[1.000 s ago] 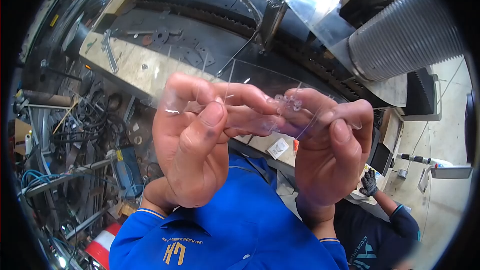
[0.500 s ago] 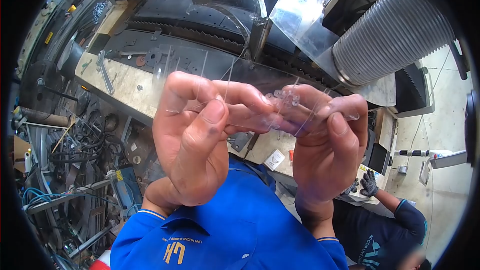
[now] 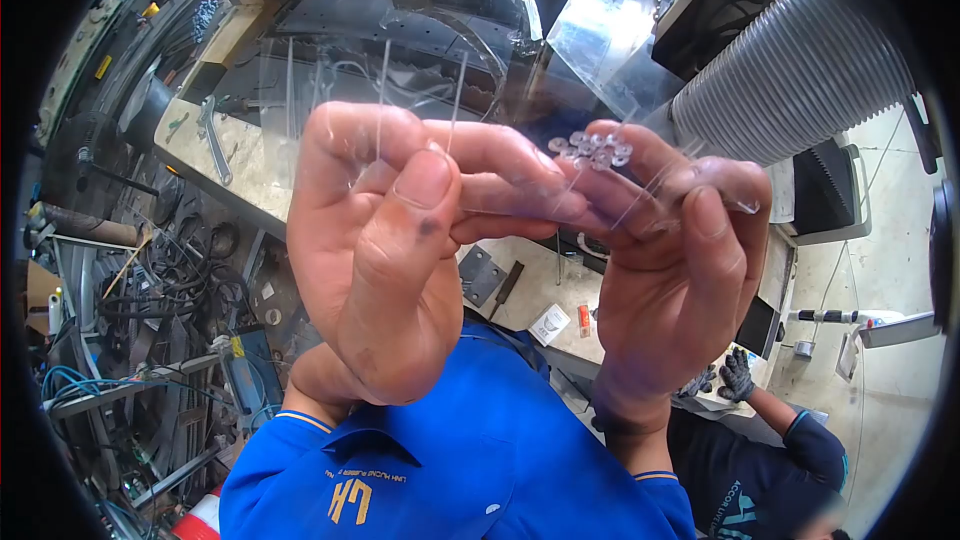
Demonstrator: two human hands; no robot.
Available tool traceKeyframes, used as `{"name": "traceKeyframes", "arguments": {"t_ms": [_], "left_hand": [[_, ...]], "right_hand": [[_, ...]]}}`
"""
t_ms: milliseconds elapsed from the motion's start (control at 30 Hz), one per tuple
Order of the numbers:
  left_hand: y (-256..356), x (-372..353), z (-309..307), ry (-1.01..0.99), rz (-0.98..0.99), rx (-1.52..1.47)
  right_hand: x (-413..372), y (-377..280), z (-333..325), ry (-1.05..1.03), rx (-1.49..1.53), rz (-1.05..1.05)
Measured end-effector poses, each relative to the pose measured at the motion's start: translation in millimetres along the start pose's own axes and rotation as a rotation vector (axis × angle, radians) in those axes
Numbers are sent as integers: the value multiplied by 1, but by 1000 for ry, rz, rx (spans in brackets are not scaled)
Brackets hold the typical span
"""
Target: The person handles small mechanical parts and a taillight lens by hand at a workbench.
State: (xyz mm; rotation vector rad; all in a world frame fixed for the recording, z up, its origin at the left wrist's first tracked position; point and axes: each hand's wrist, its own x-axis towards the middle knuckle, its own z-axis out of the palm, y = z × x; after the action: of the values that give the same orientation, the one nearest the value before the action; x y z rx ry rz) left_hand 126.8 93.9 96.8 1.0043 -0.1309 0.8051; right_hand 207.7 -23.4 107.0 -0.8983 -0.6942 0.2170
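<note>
A clear plastic bag (image 3: 345, 80) is stretched between my two hands, its film showing several thin upright edges or seams. My left hand (image 3: 385, 240) pinches it between thumb and forefinger, the other fingers curled behind. On the other side, my right hand (image 3: 680, 260) grips the film between thumb and bent forefinger. Small clear round pieces (image 3: 592, 150) are clustered in or against the film, just over the fingertips of my right hand. Reflections make the outline of the bag hard to follow.
Behind the hands runs a machine bed with a pale ledge (image 3: 255, 155) holding a wrench (image 3: 212, 145). A ribbed grey duct (image 3: 790, 70) is at upper right. Below lie a white card (image 3: 549, 324) and an orange item (image 3: 584, 320). A person's gloved hand (image 3: 737, 375) shows lower right.
Both hands have spread slightly apart, the right one moving right. The cluster of clear pieces has shifted up and right and looks sharper. More of the bag shows above my left hand.
</note>
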Motion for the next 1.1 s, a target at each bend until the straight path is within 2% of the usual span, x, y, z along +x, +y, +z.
{"name": "traceKeyframes", "arguments": {"t_ms": [633, 1100], "left_hand": [[13, 18, 18, -82, -11, -132], [13, 20, 25, -50, -58, -92]], "right_hand": [[20, -31, -3, -29, -1, -24], [24, -38, -7, -90, -36, -7]]}}
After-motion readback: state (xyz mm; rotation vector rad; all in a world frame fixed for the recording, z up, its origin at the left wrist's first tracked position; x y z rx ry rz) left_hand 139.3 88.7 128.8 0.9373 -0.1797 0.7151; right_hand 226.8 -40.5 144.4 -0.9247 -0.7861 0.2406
